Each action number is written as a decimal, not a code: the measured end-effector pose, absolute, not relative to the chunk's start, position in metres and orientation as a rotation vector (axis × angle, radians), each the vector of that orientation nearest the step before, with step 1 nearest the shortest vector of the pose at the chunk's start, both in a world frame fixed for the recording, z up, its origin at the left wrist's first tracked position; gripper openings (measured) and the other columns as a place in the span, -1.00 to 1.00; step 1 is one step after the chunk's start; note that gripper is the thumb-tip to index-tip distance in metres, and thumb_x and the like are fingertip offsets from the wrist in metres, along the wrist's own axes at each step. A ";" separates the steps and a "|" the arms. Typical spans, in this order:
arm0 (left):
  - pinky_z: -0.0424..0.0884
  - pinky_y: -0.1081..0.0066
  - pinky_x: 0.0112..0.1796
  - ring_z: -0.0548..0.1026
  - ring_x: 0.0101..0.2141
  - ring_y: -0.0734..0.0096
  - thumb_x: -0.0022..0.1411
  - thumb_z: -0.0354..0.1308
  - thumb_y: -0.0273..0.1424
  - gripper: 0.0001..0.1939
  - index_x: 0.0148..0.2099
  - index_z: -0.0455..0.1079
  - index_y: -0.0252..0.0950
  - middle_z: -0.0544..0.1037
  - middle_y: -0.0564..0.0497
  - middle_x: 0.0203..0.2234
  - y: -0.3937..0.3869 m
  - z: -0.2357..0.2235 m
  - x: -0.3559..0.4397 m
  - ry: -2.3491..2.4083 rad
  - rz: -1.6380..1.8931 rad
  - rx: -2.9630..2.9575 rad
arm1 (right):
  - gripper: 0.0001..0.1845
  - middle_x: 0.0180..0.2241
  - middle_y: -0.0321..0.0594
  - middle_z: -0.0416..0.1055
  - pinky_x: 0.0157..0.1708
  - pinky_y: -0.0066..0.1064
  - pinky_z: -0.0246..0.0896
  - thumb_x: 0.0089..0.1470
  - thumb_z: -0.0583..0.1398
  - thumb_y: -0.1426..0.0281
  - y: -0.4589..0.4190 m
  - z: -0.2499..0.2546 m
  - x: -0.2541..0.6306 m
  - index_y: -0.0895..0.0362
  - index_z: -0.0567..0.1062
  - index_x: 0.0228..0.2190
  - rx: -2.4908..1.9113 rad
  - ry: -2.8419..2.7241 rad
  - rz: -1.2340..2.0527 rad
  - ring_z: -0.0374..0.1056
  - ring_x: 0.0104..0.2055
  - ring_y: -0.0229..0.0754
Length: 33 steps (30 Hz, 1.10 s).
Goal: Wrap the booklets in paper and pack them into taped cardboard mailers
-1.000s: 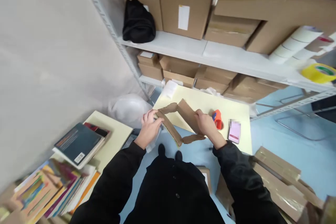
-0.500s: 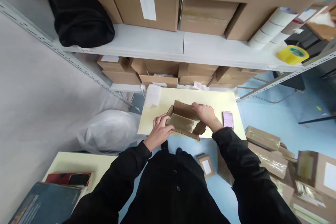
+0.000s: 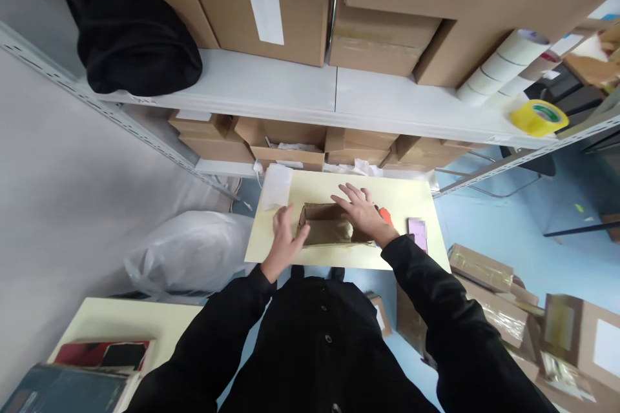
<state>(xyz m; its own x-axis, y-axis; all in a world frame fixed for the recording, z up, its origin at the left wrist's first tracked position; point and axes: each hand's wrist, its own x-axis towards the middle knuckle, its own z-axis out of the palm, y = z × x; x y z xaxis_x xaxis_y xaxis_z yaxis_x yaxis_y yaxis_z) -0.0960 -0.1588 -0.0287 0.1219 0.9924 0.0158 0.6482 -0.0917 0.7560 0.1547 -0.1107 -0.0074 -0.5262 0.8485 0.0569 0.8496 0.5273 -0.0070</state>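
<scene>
A small cardboard box [image 3: 322, 211], its top uncovered and its edges ragged, rests on the pale yellow table [image 3: 256, 251]. To its left is my left hand [image 3: 285, 235], open with fingers apart, close to the box's left end. My right hand [image 3: 363, 210] hovers over the right part of the box, fingers spread and holding nothing. It hides part of that end. An orange-red item [image 3: 385, 215] shows partly behind my right wrist; its kind cannot be made out. Near the table's right side lies a phone [image 3: 417, 232] with a lit screen.
A white sheet [image 3: 277, 186] lies at the table's left. Behind stands a metal shelf [image 3: 271, 80] with cardboard boxes, a black cloth bundle [image 3: 138, 32] and yellow tape [image 3: 538, 118]. Taped cartons [image 3: 489, 303] are piled at right; a plastic bag [image 3: 194, 251] sits at left.
Both hands have let go of the cardboard box and opened. The box, earlier held tilted, now sits flatter on the table. The view has shifted slightly.
</scene>
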 end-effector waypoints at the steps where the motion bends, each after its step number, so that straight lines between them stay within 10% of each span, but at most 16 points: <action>1: 0.35 0.15 -0.02 0.39 0.03 0.11 0.23 0.06 -0.12 -0.25 0.33 -0.06 -0.37 0.21 -0.35 0.15 -0.152 -0.028 -0.098 1.636 0.687 1.732 | -0.32 0.31 0.04 0.00 0.17 0.10 -0.11 0.08 0.24 0.41 -0.113 -0.008 0.156 0.02 0.18 0.21 -1.456 -2.721 -0.037 -0.11 0.34 0.15; 9: 0.37 0.32 -0.24 0.55 -0.21 0.11 0.15 0.03 -0.42 -0.78 -0.17 0.42 -0.30 0.59 -0.16 -0.31 -0.126 -0.018 -0.093 1.816 -0.004 2.019 | 0.16 0.35 0.25 -0.28 0.18 0.21 -0.11 -0.15 0.37 0.35 -0.148 -0.011 0.163 0.18 -0.15 0.32 -1.851 -2.329 0.032 -0.24 0.35 0.36; 13: 0.37 0.33 -0.27 0.56 -0.23 0.09 0.13 0.02 -0.42 -0.82 -0.28 0.43 -0.30 0.60 -0.19 -0.30 -0.126 -0.022 -0.094 1.903 0.027 1.993 | 0.02 0.20 0.32 0.16 -0.08 -0.05 0.30 -0.04 0.24 0.42 -0.171 -0.018 0.185 0.34 -0.17 0.31 -2.120 -1.960 0.407 0.23 0.15 0.26; 17: 0.40 0.34 -0.25 0.56 -0.24 0.13 0.13 0.02 -0.42 -0.83 -0.32 0.44 -0.29 0.60 -0.14 -0.33 -0.121 -0.027 -0.095 1.950 0.194 1.860 | -0.32 -0.17 -0.01 0.53 -0.30 -0.32 0.35 0.00 0.08 0.57 -0.178 -0.022 0.202 0.19 0.25 0.20 -2.025 -1.965 0.680 0.46 -0.19 0.00; 24: 0.42 0.32 -0.05 0.53 -0.11 0.30 0.17 -0.12 -0.50 -0.52 0.11 0.36 -0.39 0.51 -0.17 -0.02 -0.136 -0.045 -0.108 1.514 0.631 1.833 | -0.37 -0.07 -0.03 0.50 -0.10 -0.19 0.34 -0.03 0.08 0.58 -0.171 -0.032 0.208 0.19 0.32 0.13 -1.836 -1.906 0.663 0.43 -0.11 -0.02; 33: 0.05 0.05 0.22 -0.09 0.33 0.06 -0.03 0.01 -0.57 -0.17 0.35 0.05 -0.31 0.04 -0.13 0.33 -0.153 -0.040 -0.133 1.169 0.105 2.352 | -0.53 0.17 -0.03 0.29 0.17 -0.01 0.10 0.18 0.03 0.39 -0.163 -0.027 0.216 0.13 0.38 0.11 -1.538 -2.205 0.835 0.18 0.23 0.00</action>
<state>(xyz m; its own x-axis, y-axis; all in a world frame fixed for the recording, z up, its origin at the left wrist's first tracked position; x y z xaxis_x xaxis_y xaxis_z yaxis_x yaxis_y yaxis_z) -0.1334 -0.1531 -0.0403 0.6270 0.7642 -0.1514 0.7250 -0.5013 0.4723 0.2163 -0.1627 -0.0271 -0.3659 0.9284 -0.0641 0.7383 0.2477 -0.6274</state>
